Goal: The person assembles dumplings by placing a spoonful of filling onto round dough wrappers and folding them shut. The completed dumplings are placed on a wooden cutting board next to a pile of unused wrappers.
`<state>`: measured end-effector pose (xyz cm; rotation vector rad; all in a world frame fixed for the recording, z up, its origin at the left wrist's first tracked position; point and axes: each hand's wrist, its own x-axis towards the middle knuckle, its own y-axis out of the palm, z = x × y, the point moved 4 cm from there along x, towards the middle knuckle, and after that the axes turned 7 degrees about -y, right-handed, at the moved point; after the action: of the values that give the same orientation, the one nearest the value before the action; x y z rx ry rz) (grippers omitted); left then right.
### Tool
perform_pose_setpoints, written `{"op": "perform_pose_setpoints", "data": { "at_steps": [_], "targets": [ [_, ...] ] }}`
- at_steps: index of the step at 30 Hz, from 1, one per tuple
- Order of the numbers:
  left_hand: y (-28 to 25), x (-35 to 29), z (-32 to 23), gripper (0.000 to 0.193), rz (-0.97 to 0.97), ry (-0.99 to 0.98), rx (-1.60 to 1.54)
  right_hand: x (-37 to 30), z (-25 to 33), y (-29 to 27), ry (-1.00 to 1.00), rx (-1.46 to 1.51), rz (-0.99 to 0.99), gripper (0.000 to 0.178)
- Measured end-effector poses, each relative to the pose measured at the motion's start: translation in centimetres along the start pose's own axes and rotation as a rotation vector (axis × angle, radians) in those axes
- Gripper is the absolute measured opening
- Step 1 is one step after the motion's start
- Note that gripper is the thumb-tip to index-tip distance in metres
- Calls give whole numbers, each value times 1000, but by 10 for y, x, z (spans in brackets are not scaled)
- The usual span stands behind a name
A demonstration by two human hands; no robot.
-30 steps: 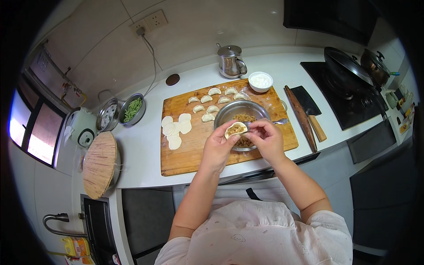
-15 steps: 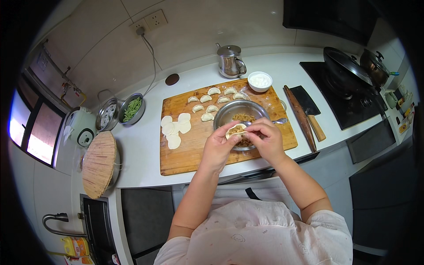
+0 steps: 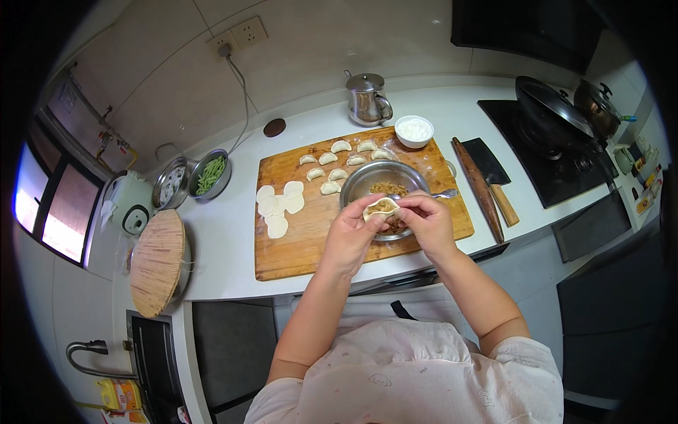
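Between both hands I hold a filled dumpling wrapper (image 3: 381, 207), its top still parted with brown filling showing. My left hand (image 3: 351, 237) cups it from the left. My right hand (image 3: 429, 225) pinches its right edge. Just beyond and beneath them stands a steel bowl (image 3: 360, 180) of brown minced filling (image 3: 389, 189), a spoon handle (image 3: 446, 193) jutting out to the right. Several folded dumplings (image 3: 330, 188) lie behind the bowl on the wooden board (image 3: 304, 247). Flat round wrappers (image 3: 277, 226) overlap on the board's left part.
A white bowl of flour (image 3: 414, 132) touches the board's far right corner. Right of the board lie a rolling pin (image 3: 480, 191) and a cleaver (image 3: 498, 180), beside a black stove (image 3: 530, 155). A steel pitcher (image 3: 369, 102) stands behind; a bowl of green beans (image 3: 212, 175) is far left.
My right fingers have shifted slightly along the wrapper's right edge, and its sides have come up more around the filling. The other things stay in place.
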<state>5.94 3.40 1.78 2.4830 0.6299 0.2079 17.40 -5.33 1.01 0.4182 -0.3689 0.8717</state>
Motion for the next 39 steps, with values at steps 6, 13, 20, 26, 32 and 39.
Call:
{"op": "perform_pose_setpoints", "data": {
  "at_steps": [6, 13, 20, 26, 32, 39],
  "targets": [
    [1, -1, 2, 35, 20, -11, 6, -1, 9, 1, -38, -50, -7, 5],
    [-1, 1, 1, 28, -8, -3, -15, 1, 16, -1, -207, -281, 51, 21],
    [-2, 1, 4, 26, 0, 0, -41, 2, 37, 7, -321, -398, 28, 22],
    [-2, 0, 4, 26, 0, -13, 7, 5, 39, 9, -466, -573, 148, 16],
    [-4, 0, 6, 25, 3, -13, 19, 3, 34, 9, -308, -452, 88, 12],
    [-3, -1, 6, 23, 22, 22, 26, 3, 17, 5, -134, -222, 27, 12]
  ]
}}
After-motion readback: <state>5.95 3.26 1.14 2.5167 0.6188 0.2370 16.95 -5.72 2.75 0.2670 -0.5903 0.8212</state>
